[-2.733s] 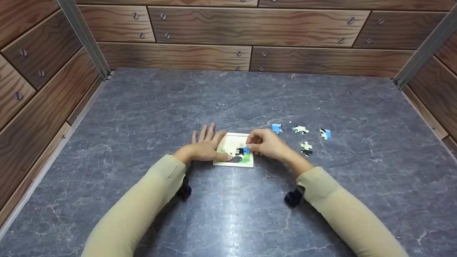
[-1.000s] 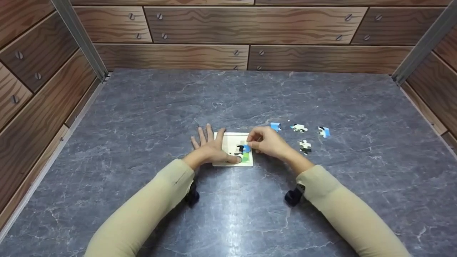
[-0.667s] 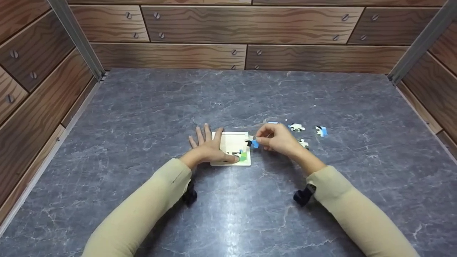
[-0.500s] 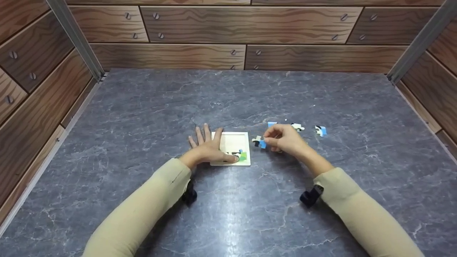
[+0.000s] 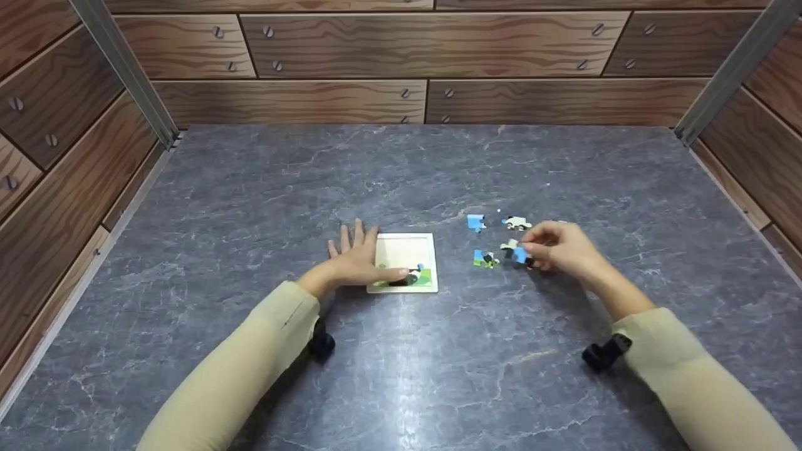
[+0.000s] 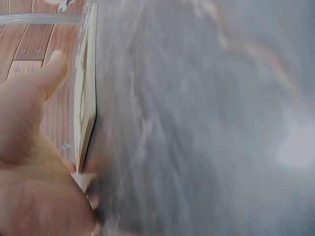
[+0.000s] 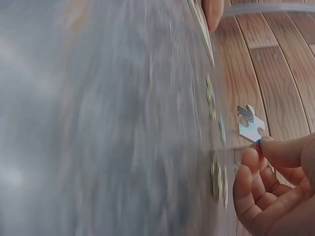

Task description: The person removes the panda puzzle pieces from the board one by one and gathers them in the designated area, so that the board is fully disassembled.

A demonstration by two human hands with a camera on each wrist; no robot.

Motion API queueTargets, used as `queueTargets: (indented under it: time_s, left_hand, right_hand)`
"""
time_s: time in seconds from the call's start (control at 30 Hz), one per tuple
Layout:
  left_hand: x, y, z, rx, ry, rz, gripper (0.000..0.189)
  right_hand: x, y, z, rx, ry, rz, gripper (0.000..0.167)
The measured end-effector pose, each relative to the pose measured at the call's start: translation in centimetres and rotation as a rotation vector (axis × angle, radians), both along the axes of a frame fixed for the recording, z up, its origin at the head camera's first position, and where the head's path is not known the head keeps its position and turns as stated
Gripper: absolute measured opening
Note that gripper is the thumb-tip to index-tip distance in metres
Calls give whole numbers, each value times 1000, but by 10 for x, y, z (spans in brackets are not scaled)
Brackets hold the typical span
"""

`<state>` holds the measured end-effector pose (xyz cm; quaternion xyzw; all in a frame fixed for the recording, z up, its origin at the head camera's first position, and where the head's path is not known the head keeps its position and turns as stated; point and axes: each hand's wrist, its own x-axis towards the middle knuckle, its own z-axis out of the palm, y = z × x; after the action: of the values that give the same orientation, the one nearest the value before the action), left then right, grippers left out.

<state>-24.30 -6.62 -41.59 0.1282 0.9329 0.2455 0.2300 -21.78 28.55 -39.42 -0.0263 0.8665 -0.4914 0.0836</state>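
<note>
In the head view my left hand (image 5: 358,264) lies with spread, straight fingers over the left side of a shallow wooden puzzle tray (image 5: 433,263). Its thumb reaches across the lower picture area, where green and black-and-white puzzle pieces (image 5: 425,275) sit along the bottom of the tray. To the right, my right hand (image 5: 564,250) pinches a blue, white and black jigsaw piece (image 5: 519,254) between thumb and fingers. The right wrist view shows that puzzle piece (image 7: 252,129) raised off the table, gripped at its blue edge. A blue-green jigsaw piece (image 5: 485,258) lies between tray and right hand.
Behind the right hand lie a blue piece (image 5: 476,222) and a white one (image 5: 517,223); another is mostly hidden by the fingers. A tiny white speck (image 5: 499,210) is near them. Wood-patterned walls (image 5: 338,47) enclose the grey marbled table (image 5: 301,181).
My right hand has lifted the pinched piece out of the tray and carried it right, towards the loose pieces. The blue-green piece has come into view. My left hand has slid slightly left.
</note>
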Motion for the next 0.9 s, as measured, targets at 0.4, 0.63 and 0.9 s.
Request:
queueTargets:
  time_s: [0.4, 0.63, 0.9]
  left_hand:
    - [-1, -30, -1, 77, 64, -100, 107]
    - [-2, -40, -1, 93, 39, -156, 116]
    - [-4, -40, -2, 84, 19, -157, 118]
  right_hand:
    - [11, 54, 8, 42, 33, -47, 25]
    - [7, 75, 4, 77, -27, -26, 27]
    - [0, 89, 3, 134, -132, 8, 27]
